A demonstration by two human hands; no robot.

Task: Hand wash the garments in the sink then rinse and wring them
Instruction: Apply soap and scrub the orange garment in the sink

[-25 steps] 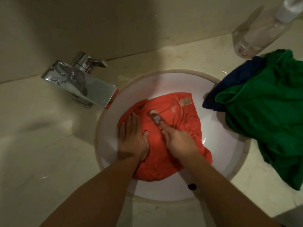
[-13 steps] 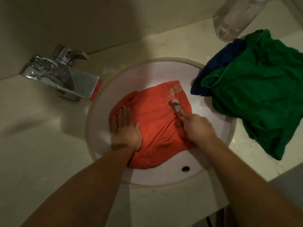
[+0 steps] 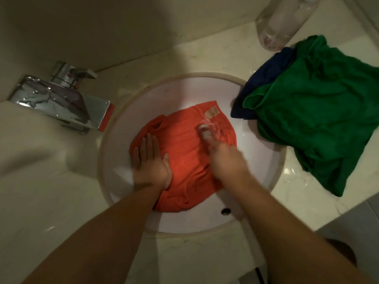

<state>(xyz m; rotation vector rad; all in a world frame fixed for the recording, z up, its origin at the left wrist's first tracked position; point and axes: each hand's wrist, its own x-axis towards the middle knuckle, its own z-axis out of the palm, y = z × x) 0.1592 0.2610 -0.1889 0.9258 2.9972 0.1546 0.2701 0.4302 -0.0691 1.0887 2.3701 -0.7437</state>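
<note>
An orange garment (image 3: 184, 158) with a tan label lies spread in the round white sink (image 3: 180, 91). My left hand (image 3: 149, 162) lies flat on its left side, fingers straight, pressing the cloth down. My right hand (image 3: 223, 158) is blurred and grips a small pale object (image 3: 205, 133), seemingly a brush or soap, against the cloth near the label. A green garment (image 3: 320, 113) lies on the counter to the right over a dark blue one (image 3: 260, 89), both hanging a little over the sink's rim.
A chrome tap (image 3: 61, 99) with a lever stands at the sink's left on the marble counter (image 3: 51, 191). A clear plastic bottle (image 3: 285, 23) stands at the back right against the wall. The overflow hole (image 3: 226, 211) shows in the sink's near wall.
My right hand has rubbed the small object across the orange garment, out to the right near the label and back a little. My left hand has stayed flat on the cloth.
</note>
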